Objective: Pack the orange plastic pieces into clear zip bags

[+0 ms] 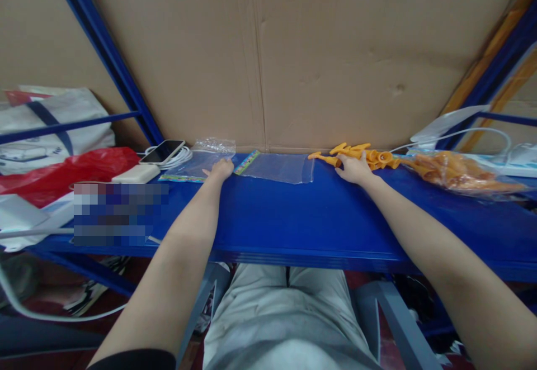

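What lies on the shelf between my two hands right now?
In the head view, a flat clear plastic bag lies between the left hand and right hand.

i see a deep blue shelf (293, 213) backed by plain tan cardboard (293, 51). the small toys (361, 155) are bright orange, and the clear bag (279, 167) carries a green multicoloured header strip. a red plastic bag (62, 171) lies by a white power bank (136, 174) and black-screened phone (163, 151).
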Demonstrator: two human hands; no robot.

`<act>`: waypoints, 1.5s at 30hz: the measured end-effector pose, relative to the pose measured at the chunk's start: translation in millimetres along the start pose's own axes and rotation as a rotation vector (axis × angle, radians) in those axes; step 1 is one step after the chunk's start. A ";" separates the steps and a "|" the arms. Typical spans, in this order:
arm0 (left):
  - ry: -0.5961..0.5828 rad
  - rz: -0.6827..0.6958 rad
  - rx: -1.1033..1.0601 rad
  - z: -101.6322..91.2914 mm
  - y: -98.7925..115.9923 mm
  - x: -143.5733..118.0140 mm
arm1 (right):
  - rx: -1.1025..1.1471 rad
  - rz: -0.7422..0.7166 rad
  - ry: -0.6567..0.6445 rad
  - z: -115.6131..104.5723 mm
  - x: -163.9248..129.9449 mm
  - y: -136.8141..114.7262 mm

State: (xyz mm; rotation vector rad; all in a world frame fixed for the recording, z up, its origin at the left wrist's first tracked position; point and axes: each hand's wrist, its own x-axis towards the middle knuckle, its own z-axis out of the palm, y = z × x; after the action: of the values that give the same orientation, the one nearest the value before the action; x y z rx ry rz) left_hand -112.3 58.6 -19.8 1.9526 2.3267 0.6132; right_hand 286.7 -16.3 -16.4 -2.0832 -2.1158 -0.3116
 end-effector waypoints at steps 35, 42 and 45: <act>-0.393 0.530 0.160 -2.1 40.5 -24.3 | 0.713 -0.026 0.306 -14.1 14.2 4.8; -0.429 0.527 0.163 0.3 38.9 -20.6 | 0.902 -0.156 0.059 -19.0 12.4 22.6; -0.433 0.529 0.148 0.2 38.8 -20.7 | 0.883 -0.142 0.029 -22.1 10.9 30.8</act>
State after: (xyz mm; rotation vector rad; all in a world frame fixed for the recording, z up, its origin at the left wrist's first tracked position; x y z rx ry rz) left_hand -71.6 43.8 -11.9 2.4787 1.6483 0.0098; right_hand 316.4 -11.1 8.9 -1.3951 -1.8682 0.4951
